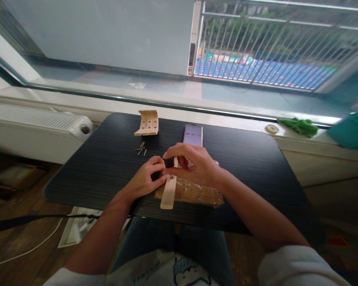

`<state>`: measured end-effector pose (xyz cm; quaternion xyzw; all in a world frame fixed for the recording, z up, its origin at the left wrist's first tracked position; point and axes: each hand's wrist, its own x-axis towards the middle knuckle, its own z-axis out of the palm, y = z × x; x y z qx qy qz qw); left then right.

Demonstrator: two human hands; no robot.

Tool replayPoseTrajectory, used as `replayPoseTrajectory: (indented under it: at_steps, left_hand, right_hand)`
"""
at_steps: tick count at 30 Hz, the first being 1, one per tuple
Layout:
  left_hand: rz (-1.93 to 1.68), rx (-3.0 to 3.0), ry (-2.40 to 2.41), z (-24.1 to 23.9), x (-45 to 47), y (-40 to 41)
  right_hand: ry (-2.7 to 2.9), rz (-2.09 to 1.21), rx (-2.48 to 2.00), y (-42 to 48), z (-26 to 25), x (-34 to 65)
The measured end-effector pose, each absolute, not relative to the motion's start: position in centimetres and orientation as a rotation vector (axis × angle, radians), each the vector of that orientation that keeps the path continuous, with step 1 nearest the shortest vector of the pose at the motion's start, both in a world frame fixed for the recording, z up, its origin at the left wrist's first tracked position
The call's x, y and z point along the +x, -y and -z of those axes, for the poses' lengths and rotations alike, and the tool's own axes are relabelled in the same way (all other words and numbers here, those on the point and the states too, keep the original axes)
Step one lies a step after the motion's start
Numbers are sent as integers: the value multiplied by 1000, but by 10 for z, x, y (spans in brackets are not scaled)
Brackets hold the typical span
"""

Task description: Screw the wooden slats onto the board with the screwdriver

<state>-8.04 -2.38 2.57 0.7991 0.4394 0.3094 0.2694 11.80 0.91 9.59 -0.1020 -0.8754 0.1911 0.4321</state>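
A pale wooden strip (pixel 169 194) lies on a perforated brown board (pixel 197 192) near the front edge of the dark table (pixel 107 167). My left hand (pixel 146 178) curls its fingers against the strip's upper end. My right hand (pixel 191 165) pinches a small black object (pixel 168 162) just above that end. What the black object is, I cannot make out. Both hands touch each other over the strip.
A curved wooden piece with holes (pixel 147 123) sits at the table's far side, with several loose screws (pixel 141 149) near it. A phone (pixel 193 135) showing a timer lies behind my hands. A radiator (pixel 41 123) is at left; green cloth (pixel 300 126) rests on the sill.
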Motion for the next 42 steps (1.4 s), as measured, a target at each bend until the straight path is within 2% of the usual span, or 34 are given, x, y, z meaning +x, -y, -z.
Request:
replayPoseTrajectory:
  at_steps: [18,31,42]
  left_hand:
    - [-829,2122,-1197,-30,-78,25]
    - [-880,2147,-1199,-30,-77,26]
    - [-860,2121,-1234,-31,-77,27]
  right_hand:
    - [2264,-800,-308,-2,-99,118]
    - [2270,-728,-197,-7,-104,119]
    - [2314,-875,-214,-8,-100,123]
